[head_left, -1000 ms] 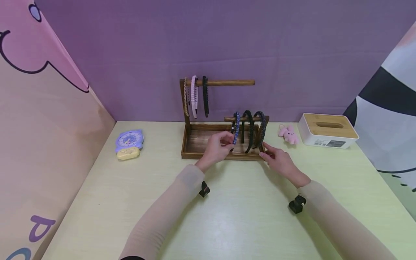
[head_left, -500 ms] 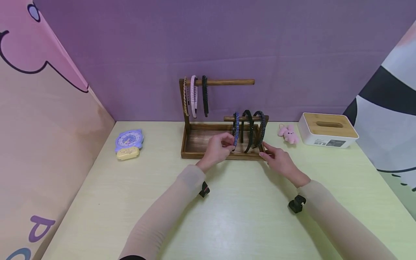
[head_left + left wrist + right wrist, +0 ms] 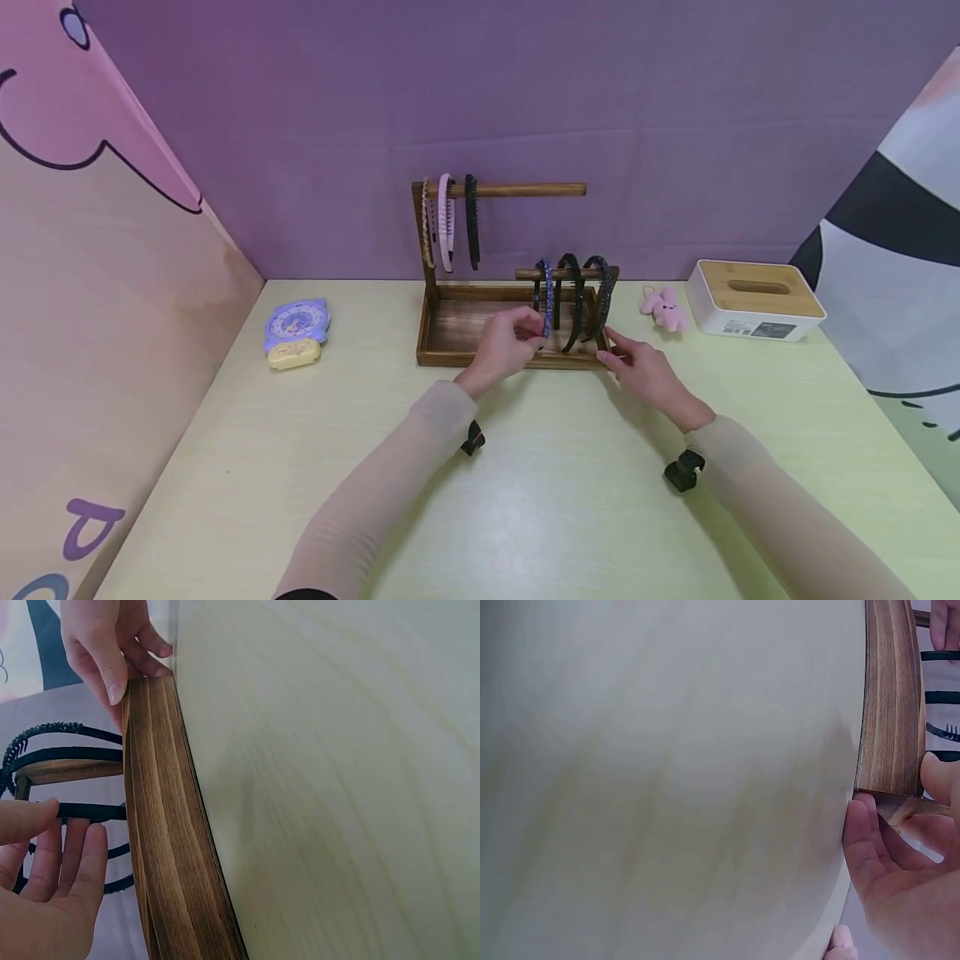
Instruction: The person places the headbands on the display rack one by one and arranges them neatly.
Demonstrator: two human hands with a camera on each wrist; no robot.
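In the head view, a wooden headband rack (image 3: 450,360) with a shallow tray base stands at the back of the table. My left hand (image 3: 504,343) pinches the lower end of a blue glittery headband (image 3: 547,296), which hangs over the short lower bar. In the left wrist view the headband's dark end (image 3: 91,811) lies between thumb and fingers. To its right hang a black headband (image 3: 577,308) and a dark sparkly headband (image 3: 604,287). My right hand (image 3: 648,377) grips the tray's front right corner, thumb at the rim and fingers against the outer side.
A gold headband (image 3: 426,221), a pink headband (image 3: 445,221) and another black headband (image 3: 472,223) hang from the upper bar (image 3: 536,190). Right of the rack are a pink plush toy (image 3: 666,311) and a tissue box (image 3: 756,300). A purple dial-like item (image 3: 297,319) and a yellow case (image 3: 293,354) lie left.
My left hand has shifted slightly right, bringing the blue headband's lower end with it. The right hand keeps its hold on the rack's corner.
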